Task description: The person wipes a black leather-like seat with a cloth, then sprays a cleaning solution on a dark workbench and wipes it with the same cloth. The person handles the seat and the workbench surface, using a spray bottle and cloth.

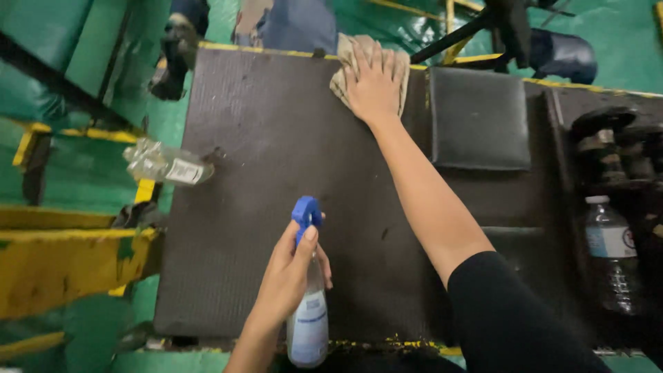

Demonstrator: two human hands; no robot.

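My right hand (373, 84) lies flat, fingers spread, pressing a beige cloth (349, 63) onto the far edge of a dark ribbed mat (262, 207). My arm stretches across the mat, with a black sleeve at the elbow. My left hand (289, 273) grips a clear spray bottle (308, 324) with a blue trigger head (306, 212), held upright over the mat's near edge.
A crumpled clear plastic bottle (166, 164) lies at the mat's left edge. A dark square pad (478, 119) sits to the right, and a water bottle (610, 249) stands farther right. Green floor with yellow bars surrounds the left side. Someone's legs (276, 24) stand beyond the mat.
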